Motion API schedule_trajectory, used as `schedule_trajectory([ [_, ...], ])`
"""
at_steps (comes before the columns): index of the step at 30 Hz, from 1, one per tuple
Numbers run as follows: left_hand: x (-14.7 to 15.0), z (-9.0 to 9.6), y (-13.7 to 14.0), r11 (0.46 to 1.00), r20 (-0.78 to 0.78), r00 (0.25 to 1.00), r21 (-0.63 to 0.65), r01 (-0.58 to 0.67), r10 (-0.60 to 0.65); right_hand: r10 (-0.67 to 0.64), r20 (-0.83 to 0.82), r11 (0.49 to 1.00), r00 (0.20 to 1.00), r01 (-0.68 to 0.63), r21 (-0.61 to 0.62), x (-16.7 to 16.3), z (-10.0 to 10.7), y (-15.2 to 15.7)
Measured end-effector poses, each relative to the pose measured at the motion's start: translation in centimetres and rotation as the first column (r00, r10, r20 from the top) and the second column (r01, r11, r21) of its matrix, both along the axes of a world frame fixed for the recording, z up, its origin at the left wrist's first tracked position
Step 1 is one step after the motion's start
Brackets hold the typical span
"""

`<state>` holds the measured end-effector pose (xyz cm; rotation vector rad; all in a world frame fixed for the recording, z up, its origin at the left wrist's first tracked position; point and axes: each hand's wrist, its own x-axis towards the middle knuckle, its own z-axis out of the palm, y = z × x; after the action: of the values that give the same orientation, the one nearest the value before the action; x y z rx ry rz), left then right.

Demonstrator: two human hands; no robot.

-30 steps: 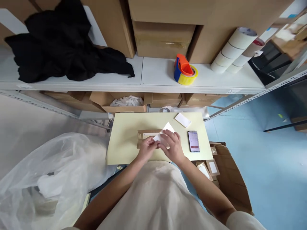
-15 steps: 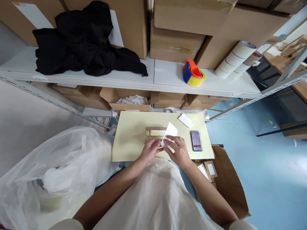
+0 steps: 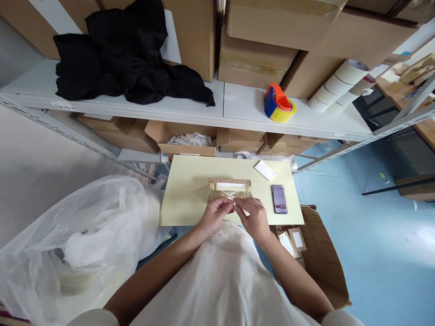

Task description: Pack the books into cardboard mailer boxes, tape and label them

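Close together over the front of the pale yellow board [image 3: 186, 190], my left hand [image 3: 214, 215] and my right hand [image 3: 253, 217] both pinch a thin white label [image 3: 228, 195]. It is turned nearly edge-on, so its face hardly shows. Just beyond my fingertips lies a small brown cardboard box [image 3: 213, 194] with shiny tape across it and a white strip on top. To the right on the board are a phone [image 3: 279, 199] with its screen lit and a white pad or stack of labels [image 3: 265, 170].
A shelf [image 3: 238, 102] ahead carries black cloth [image 3: 125, 59], a tape dispenser [image 3: 278, 104] and white rolls [image 3: 338, 86]. A clear plastic bag [image 3: 84, 244] bulges at left. An open carton [image 3: 322, 253] with small boxes stands at lower right.
The white label has turned from face-up to almost edge-on and sits lower between my fingers. My hands have drawn together, and more of the cardboard box shows.
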<state>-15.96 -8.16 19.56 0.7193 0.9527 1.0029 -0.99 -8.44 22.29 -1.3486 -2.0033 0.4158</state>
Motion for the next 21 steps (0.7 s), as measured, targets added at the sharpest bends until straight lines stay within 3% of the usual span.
schedule_trajectory([
  [4,0.0,-0.1,0.0,0.997,-0.098,0.995,0.081,0.009,-0.001,0.009,-0.003,1.000,1.000,-0.009,-0.012,0.1,-0.1,0.0],
  [12,1.0,-0.1,-0.2,0.989,-0.154,0.987,0.146,-0.018,0.041,0.057,-0.110,0.996,0.992,-0.065,-0.068,0.7,-0.3,-0.1],
  [21,1.6,-0.7,-0.8,0.924,-0.406,0.897,0.382,-0.009,0.176,0.001,-0.262,0.969,0.965,-0.066,-0.238,0.5,0.0,-0.3],
])
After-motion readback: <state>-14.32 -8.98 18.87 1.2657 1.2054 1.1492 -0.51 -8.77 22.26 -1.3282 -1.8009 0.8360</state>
